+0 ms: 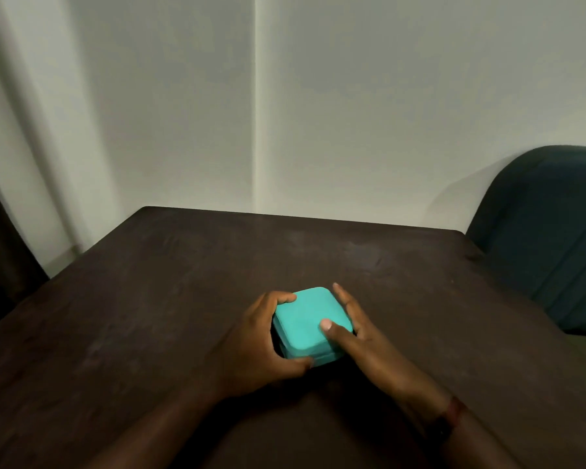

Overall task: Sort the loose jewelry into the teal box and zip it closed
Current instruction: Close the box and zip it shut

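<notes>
The box (305,321) sits on the table (149,299) between the two hands, its lid down. The left hand (251,346) grips it. Its fingers (283,297) curl over the far left corner onto the lid, and its thumb (298,362) hooks against the near bottom edge, so the box's left side lies in the curve between them.

The right hand (369,343) lies against the opposite side. Its fingers (344,297) are straight and close together, running along the right wall of the box and reaching just past its far corner. The right thumb (332,330) is stretched out flat on the lid, with its tip near the lid's middle. A seam shows along the box's near side, just beyond the left thumb. I cannot tell whether the zip is drawn.

A dark band (454,412) circles the right wrist. A chair (548,231) stands well beyond the right fingers, past the table's corner.
</notes>
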